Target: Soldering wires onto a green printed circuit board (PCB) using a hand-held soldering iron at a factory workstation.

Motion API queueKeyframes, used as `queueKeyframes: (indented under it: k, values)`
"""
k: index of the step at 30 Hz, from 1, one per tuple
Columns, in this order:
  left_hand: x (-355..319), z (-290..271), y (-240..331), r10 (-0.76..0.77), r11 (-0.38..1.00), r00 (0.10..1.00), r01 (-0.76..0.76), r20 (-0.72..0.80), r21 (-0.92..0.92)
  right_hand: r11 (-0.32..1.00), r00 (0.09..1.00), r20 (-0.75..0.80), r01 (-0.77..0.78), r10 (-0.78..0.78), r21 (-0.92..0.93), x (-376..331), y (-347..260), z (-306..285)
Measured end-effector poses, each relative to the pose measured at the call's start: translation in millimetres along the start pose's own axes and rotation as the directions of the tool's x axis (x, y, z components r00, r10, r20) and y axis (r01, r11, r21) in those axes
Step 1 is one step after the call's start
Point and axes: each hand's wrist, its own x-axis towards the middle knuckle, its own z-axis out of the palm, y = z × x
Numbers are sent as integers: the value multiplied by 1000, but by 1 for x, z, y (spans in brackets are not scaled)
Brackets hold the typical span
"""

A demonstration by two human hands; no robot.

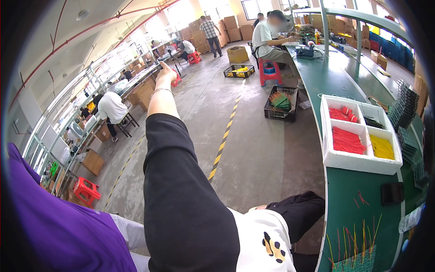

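One arm in view: the wearer's left, black sleeve, stretched forward over the aisle. Left hand [166,78] is up in the air, index finger out, other fingers apparently folded in; nothing visible in its grip, though the hand is too small to tell whether the palm holds anything. Right hand is out of the frame, so its grip can't be told.

Nearest work is on the green bench [346,181] at right, well apart from the left hand. White foam box [362,167] sits on it, four compartments: red wires [348,140] near left, yellow wires [382,147] near right, a red bundle [343,114] far left, dark strands [374,122] far right. A circuit board [360,263] lies at the bench's near end, red and yellow leads sticking up from it. Between board and box: a few loose red pieces [362,197], with a black object [392,193] to their right. Stacked boards [403,104] stand along the box's right side.

Beside the bench, a black crate [281,116] on the floor holds green boards [280,100]. Further up, a co-worker [263,41] in a white top sits on a red stool [270,75] at the same bench. Person in purple [68,217] is close at left. Yellow-black striped tape [226,131] runs along the grey floor.
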Motion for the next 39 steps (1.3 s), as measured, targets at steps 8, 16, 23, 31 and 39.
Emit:
queueKeyframes:
  k: [8, 16, 23, 31, 39]
  values:
    - [1, 1, 2, 3, 1000, 999, -3, -35, 5, 1000, 1000, -4, 12, -12, -3, -3, -35, 33]
    - [1, 9, 11, 7, 1000, 998, -7, -66, -1, 999, 999, -13, 33, -33, -3, -10, -69, 56]
    - [8, 11, 14, 3, 1000, 996, -3, -91, 0, 999, 999, -12, 51, -51, -4, -17, -103, 66]
    - [-4, 22, 13, 2, 1000, 992, -1, -124, 12, 998, 998, -8, 60, -60, -10, -32, -135, 66]
    - [-134, 245, -17, 241, 904, 887, -353, 394, 241, 957, 975, 44, 222, -217, -189, -32, -157, 59]
